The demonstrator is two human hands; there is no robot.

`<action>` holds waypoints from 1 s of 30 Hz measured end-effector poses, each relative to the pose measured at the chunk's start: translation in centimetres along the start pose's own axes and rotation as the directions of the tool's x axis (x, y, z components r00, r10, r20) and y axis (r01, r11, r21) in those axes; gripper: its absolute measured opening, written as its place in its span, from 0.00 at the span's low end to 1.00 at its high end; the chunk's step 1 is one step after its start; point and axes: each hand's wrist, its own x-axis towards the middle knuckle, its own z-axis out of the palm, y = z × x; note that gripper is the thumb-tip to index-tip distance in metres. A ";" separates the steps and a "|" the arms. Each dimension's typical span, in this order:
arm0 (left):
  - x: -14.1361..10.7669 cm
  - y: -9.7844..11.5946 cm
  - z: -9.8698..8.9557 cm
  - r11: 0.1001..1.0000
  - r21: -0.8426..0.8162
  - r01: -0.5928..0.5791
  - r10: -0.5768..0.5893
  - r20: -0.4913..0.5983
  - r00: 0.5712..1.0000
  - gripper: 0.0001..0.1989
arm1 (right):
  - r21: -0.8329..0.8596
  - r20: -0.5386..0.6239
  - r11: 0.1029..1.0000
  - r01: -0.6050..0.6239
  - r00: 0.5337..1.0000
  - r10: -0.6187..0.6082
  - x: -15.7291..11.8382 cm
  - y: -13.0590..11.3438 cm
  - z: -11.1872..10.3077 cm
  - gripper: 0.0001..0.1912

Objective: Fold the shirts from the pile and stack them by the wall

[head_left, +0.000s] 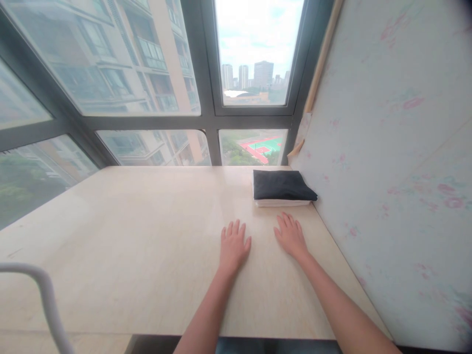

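My left hand (234, 246) lies palm down on the pale tabletop (129, 236), its fingers spread and nothing in them. To its right, my right hand (290, 234) also rests flat with fingers apart, holding nothing. Just beyond the right hand sits a stack of folded cloth: a black folded cloth (282, 185) on top and white folded cloth (282, 202) under it. A small gap separates the right fingertips from the stack. What kind of cloth these are, I cannot tell.
A wall with floral paper (398, 162) bounds the right side. Grey-framed windows (210, 118) stand along the back and left. At the lower left, a curved white tube (46, 290) rises near the front edge. Peeling trim (298, 147) hangs at the back right corner.
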 end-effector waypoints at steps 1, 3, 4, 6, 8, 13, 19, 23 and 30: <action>0.0 0.0 0.0 1.000 -0.001 -0.001 0.001 -0.001 1.000 0.26 | 0.005 -0.006 1.000 0.001 1.000 -0.001 0.0 0.0 0.0 0.27; 0.0 0.0 0.0 1.000 -0.005 -0.001 0.001 -0.003 1.000 0.26 | 0.013 -0.016 1.000 0.006 1.000 -0.005 0.0 0.0 0.1 0.27; 0.0 0.0 0.0 1.000 -0.008 -0.001 0.001 -0.004 1.000 0.26 | 0.015 -0.020 1.000 0.008 1.000 -0.007 0.0 0.1 0.1 0.27; 0.0 0.0 -0.1 1.000 -0.015 0.000 -0.001 -0.005 1.000 0.26 | 0.017 -0.028 1.000 0.012 1.000 -0.011 0.0 0.1 0.1 0.26; 0.0 0.0 -0.1 1.000 -0.025 0.002 -0.002 -0.008 1.000 0.26 | 0.019 -0.035 1.000 0.014 0.999 -0.013 0.0 0.1 0.1 0.26; 0.0 0.1 -0.1 0.998 -0.068 0.003 -0.004 -0.016 1.000 0.25 | 0.028 -0.049 0.999 0.027 0.999 -0.025 0.0 0.4 0.3 0.26; 0.2 0.1 -0.5 0.987 -0.159 0.011 -0.018 -0.043 0.999 0.23 | 0.066 -0.105 0.997 0.040 0.994 -0.033 0.0 0.6 0.4 0.23; 0.4 -0.5 -1.1 0.963 -0.270 0.020 -0.033 -0.043 0.999 0.13 | 0.129 -0.181 0.990 0.055 0.983 -0.031 -0.2 0.6 0.3 0.21; 0.5 -1.3 -1.2 0.858 -0.513 0.008 -0.016 -0.010 1.000 0.10 | 0.330 -0.314 0.941 0.075 0.949 0.035 -0.8 1.0 0.1 0.15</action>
